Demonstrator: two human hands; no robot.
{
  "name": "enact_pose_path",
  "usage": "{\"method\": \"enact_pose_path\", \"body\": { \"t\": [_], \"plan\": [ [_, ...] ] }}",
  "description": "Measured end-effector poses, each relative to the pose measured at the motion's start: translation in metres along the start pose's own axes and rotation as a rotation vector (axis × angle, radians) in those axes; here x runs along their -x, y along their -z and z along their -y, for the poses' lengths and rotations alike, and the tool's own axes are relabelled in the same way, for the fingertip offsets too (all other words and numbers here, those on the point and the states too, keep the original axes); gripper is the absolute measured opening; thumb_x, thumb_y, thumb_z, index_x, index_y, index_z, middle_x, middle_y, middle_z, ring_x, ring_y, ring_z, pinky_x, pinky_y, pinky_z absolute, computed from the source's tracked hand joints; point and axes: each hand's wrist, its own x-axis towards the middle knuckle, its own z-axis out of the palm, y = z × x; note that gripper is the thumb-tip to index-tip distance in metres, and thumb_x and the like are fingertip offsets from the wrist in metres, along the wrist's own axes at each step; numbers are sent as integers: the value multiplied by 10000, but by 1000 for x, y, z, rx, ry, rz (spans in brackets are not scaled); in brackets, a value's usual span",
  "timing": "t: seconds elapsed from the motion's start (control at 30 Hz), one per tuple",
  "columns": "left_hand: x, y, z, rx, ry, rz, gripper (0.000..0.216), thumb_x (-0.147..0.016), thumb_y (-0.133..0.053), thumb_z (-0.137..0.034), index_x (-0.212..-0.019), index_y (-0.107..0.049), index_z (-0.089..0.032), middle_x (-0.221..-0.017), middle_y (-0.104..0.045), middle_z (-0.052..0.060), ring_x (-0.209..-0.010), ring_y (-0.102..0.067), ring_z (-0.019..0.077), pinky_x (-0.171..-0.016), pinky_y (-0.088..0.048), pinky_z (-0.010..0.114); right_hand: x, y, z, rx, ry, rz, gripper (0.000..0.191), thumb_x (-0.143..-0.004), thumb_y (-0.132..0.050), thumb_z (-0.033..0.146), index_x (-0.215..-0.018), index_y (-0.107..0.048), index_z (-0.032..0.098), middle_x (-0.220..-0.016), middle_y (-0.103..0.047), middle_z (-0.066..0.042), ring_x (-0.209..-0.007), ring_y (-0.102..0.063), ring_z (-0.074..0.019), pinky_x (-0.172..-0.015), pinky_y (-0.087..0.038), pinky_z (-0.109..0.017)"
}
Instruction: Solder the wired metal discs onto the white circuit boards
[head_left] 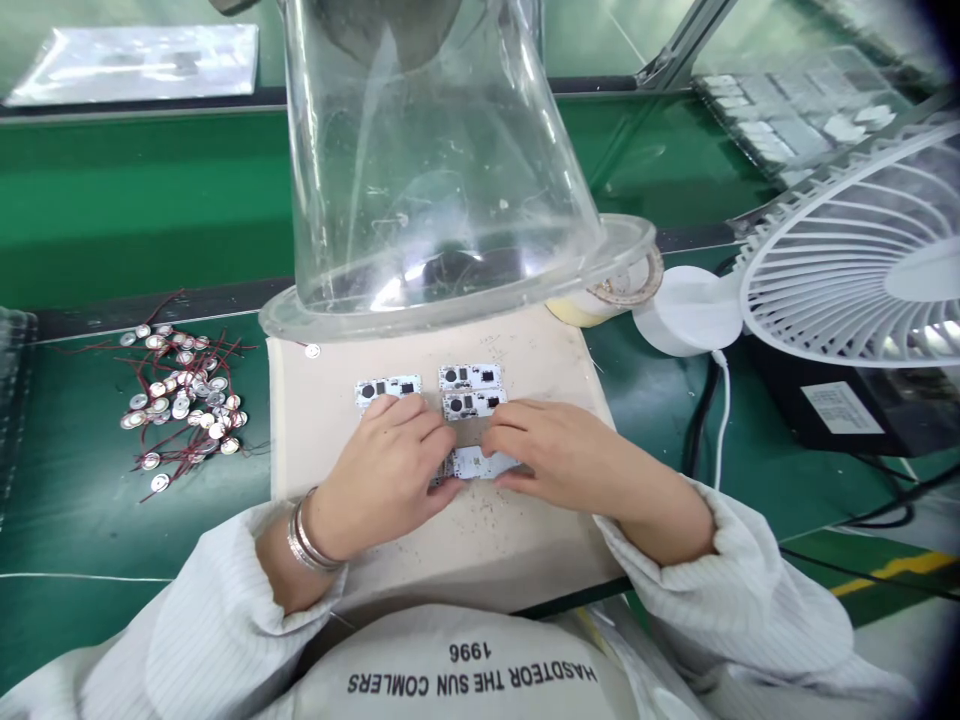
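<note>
My left hand [394, 465] and my right hand [559, 460] rest together on a beige work mat [322, 440], fingers curled around a small white circuit board [480, 463] held between them. Three more white circuit boards lie just beyond my fingers: one [388, 388] at the left, and two [470, 376] [472, 404] stacked in a column at the middle. Silver bangles [307, 540] circle my left wrist. White striped sleeves cover both forearms.
A clear plastic fume hood [442, 160] stands over the mat's far edge. A pile of small metal discs with red wires [180, 395] lies on the green bench at the left. A white desk fan [855, 260] and black cables sit at the right.
</note>
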Motion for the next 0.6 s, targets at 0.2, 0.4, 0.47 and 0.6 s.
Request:
{"method": "enact_pose_path", "body": {
  "t": [0.2,0.4,0.47,0.6],
  "plan": [
    [-1,4,-1,-20,23,17,265,-828,-721,-407,-835,-641,-154,-783,-633,38,-819,-514,248,-710,-324,392,-1,4,1,22,-37,-3,119,-874,-661,208,-984,-670,163,-1002,-658,-80,-879,-637,-223,-746,-505,-360],
    [1,3,1,27,54,40,233,-809,-745,-371,-873,-655,-165,-818,-656,44,-863,-538,261,-741,-345,395,-6,-5,-10,-20,-70,-90,205,-979,-501,188,-968,-704,166,-902,-683,-58,-782,-628,-176,-694,-479,-306],
    [2,3,0,38,53,41,221,-807,-750,-357,-879,-663,-167,-824,-665,44,-871,-545,263,-747,-349,396,-9,-10,-12,17,-65,-147,200,-976,-518,193,-969,-717,168,-892,-669,-60,-735,-604,-165,-642,-456,-293],
    [4,3,-1,21,38,26,233,-812,-752,-377,-853,-666,-164,-795,-657,43,-836,-543,261,-722,-347,396,-9,-12,-9,79,6,-245,159,-962,-573,241,-986,-718,180,-885,-655,-63,-832,-605,-197,-695,-469,-316]
  ]
}}
